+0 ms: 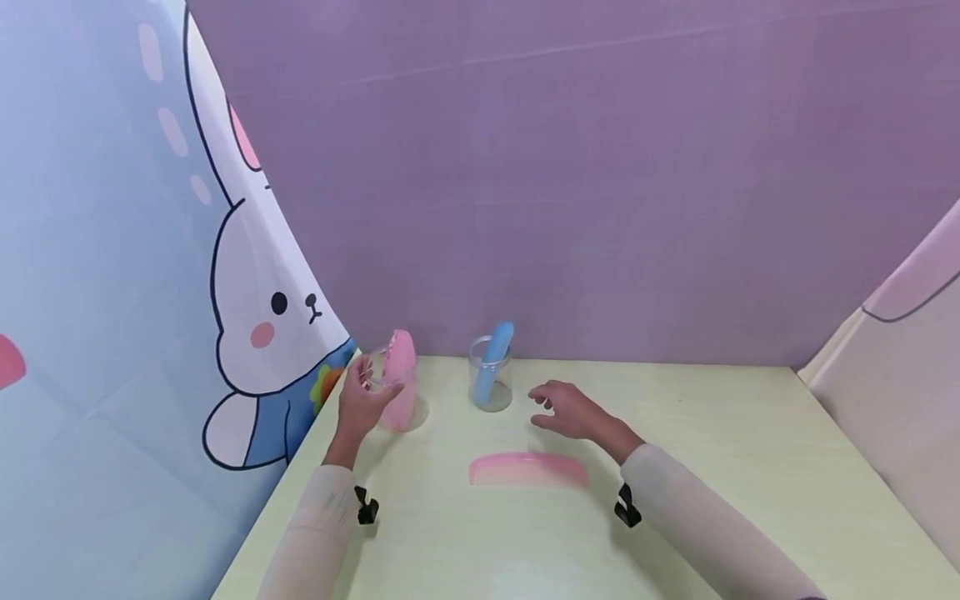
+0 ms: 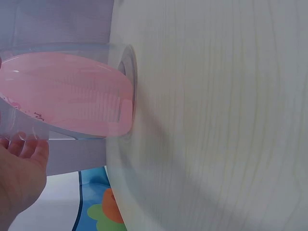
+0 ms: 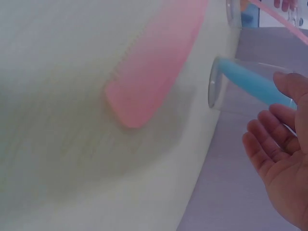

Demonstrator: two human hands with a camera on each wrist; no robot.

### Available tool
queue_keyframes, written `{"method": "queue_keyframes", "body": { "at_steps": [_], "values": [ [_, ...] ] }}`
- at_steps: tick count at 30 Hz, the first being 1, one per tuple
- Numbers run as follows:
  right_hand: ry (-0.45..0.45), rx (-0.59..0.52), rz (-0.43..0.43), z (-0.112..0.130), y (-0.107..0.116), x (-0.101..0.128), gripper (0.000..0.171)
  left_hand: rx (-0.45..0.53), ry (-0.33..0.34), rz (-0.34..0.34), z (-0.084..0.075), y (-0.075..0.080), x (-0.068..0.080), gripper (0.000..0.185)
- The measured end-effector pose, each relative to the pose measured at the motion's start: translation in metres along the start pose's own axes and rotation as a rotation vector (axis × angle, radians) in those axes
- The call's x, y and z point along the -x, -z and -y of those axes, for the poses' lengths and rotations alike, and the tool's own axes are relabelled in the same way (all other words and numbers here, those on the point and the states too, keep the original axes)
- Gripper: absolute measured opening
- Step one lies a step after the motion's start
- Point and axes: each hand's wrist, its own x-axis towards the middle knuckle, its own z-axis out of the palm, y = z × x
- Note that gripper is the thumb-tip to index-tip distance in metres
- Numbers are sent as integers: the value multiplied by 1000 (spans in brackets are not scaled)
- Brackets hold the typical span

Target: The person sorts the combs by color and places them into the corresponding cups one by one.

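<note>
My left hand [image 1: 369, 398] grips a clear cup [image 1: 378, 372] standing at the table's back left, with a pink comb [image 1: 401, 379] upright inside it. In the left wrist view the cup [image 2: 29, 130] and its pink comb [image 2: 72, 94] fill the upper left, and my fingers [image 2: 21, 144] lie against the cup wall. My right hand [image 1: 551, 407] hovers open just right of a second clear cup [image 1: 491, 390] that holds a blue comb [image 1: 493, 358]. Another pink comb [image 1: 528, 469] lies flat on the pale table [image 1: 712, 467], in front of my right hand. In the right wrist view my open palm [image 3: 279, 159] sits near the blue comb [image 3: 250, 84] and the flat pink comb [image 3: 154, 62].
A bunny-print curtain [image 1: 150, 292] hangs along the table's left edge. A purple wall [image 1: 600, 208] closes the back and a pale panel [image 1: 892, 350] the right. The table's right half and front are bare.
</note>
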Motion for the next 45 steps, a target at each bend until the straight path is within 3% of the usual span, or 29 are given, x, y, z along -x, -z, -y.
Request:
{"method": "queue_keyframes", "body": {
  "at_steps": [23, 32, 45],
  "values": [
    [-68, -53, 119, -14, -17, 33, 43, 1, -3, 4, 2, 1, -2, 99],
    [-49, 24, 149, -17, -17, 47, 41, -19, -19, -3, 0, 1, -2, 97],
    [-96, -10, 168, -17, -22, 64, 49, -19, -7, 9, -1, 2, 1, 98]
  ]
}}
